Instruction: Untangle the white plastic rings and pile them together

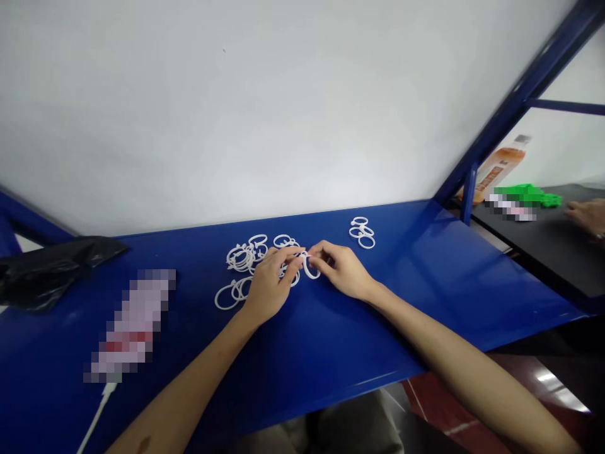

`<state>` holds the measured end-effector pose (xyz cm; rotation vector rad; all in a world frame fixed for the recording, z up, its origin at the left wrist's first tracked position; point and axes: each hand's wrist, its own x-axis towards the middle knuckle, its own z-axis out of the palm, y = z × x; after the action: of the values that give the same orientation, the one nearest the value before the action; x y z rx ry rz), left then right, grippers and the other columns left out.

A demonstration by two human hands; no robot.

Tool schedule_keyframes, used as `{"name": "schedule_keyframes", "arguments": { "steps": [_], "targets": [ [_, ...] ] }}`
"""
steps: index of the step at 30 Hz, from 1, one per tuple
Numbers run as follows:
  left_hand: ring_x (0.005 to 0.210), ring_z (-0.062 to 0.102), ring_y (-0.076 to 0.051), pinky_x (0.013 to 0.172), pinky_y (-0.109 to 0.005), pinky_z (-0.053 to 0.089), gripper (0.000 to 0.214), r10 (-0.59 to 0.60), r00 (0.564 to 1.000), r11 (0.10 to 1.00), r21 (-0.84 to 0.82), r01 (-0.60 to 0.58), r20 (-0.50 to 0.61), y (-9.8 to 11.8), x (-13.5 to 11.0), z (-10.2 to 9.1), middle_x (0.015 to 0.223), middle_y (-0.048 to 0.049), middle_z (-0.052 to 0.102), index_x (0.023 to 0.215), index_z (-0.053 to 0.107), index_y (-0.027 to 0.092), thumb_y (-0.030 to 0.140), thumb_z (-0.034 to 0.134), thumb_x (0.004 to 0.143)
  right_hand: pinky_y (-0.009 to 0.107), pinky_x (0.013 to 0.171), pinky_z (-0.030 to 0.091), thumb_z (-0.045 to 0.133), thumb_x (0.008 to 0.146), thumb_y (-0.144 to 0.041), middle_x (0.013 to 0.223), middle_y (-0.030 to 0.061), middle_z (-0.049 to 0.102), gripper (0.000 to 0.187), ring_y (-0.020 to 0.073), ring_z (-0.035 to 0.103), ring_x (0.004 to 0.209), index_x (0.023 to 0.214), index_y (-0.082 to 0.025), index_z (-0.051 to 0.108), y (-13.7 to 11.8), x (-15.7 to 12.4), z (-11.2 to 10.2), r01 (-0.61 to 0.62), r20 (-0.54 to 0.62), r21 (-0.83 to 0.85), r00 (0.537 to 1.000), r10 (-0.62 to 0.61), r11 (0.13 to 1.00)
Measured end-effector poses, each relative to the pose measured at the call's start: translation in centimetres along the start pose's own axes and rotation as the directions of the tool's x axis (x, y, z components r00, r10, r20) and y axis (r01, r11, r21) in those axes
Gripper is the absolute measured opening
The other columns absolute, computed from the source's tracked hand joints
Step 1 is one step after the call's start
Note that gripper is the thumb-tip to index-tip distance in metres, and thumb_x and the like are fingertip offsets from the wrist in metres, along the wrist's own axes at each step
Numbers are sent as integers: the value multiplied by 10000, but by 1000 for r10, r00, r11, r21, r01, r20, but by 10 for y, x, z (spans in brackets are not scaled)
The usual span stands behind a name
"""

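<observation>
My left hand [273, 280] and my right hand [344, 270] meet above the blue table, each with fingertips pinched on a small white plastic ring [312, 270]. The ring hangs between them, its top partly covered by the fingers. Under and beside my left hand lies a loose pile of similar white rings [240, 257], some with small knobs or clasps on them. Two overlapping rings [227, 298] are nearer me, left of that hand. To the right, past my right hand, several more rings [362, 233] form a small separate group.
The blue table [307, 366] backs onto a white wall. At left are a black plastic bag [57, 268] and a blurred-out object [135, 325] with a white cable [97, 416]. Beyond the blue frame at right, a bottle [498, 167], a green item [532, 194] and another person's hand [587, 215] show.
</observation>
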<state>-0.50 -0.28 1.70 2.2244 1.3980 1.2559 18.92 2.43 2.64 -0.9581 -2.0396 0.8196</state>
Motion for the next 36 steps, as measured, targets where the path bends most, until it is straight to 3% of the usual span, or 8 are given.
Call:
{"name": "schedule_keyframes", "arguments": {
  "steps": [10, 18, 25, 28, 31, 36],
  "targets": [
    [884, 654, -201, 858, -376, 513, 175, -51, 998, 998, 38, 52, -45, -2, 0, 1, 867, -1, 719, 1092, 621, 239, 253, 606, 918, 264, 692, 466, 524, 985, -255, 879, 32, 683, 128, 144, 603, 741, 933, -196, 625, 3, 0, -5, 142, 28, -113, 990, -140, 983],
    [1037, 631, -239, 971, -449, 452, 318, -14, 996, 993, 111, 24, -93, -4, -8, 5, 937, -7, 726, 1188, 544, 254, 109, 560, 906, 283, 727, 490, 478, 1001, -221, 899, 50, 679, 153, 164, 632, 791, 934, -195, 614, 0, -2, -2, 239, 85, -112, 969, -230, 965],
    [944, 635, -225, 917, -410, 475, 329, 81, 992, 987, 145, -66, -97, -2, -13, 7, 879, 2, 711, 1202, 520, 244, 70, 506, 923, 295, 699, 500, 441, 1016, -235, 884, 60, 671, 196, 165, 625, 756, 940, -189, 616, -5, -6, -3, 285, 129, -116, 954, -270, 951],
    [906, 630, -220, 901, -404, 478, 295, 115, 990, 980, 174, -100, -79, -1, -12, 8, 873, -8, 705, 1189, 538, 240, 86, 457, 951, 301, 726, 511, 438, 1022, -253, 911, 64, 674, 213, 169, 637, 794, 950, -192, 629, -6, -6, -6, 291, 116, -130, 954, -277, 948],
    [987, 610, -245, 922, -429, 470, 302, 97, 994, 966, 243, -84, -41, -1, -10, 11, 1008, -54, 713, 1271, 516, 207, 167, 455, 979, 310, 754, 511, 439, 1028, -277, 936, 70, 674, 224, 179, 640, 838, 1001, -202, 649, -2, -5, -8, 281, 73, -220, 960, -272, 934],
    [1165, 540, -317, 1007, -511, 409, 364, 93, 984, 885, 440, -152, 153, -4, -9, 19, 1254, -123, 657, 1310, 558, 168, 300, 501, 977, 299, 737, 508, 459, 1023, -292, 1043, 75, 666, 232, 181, 653, 864, 1087, -227, 672, 12, 0, -15, 150, -14, -435, 985, -174, 888]
  ]
}}
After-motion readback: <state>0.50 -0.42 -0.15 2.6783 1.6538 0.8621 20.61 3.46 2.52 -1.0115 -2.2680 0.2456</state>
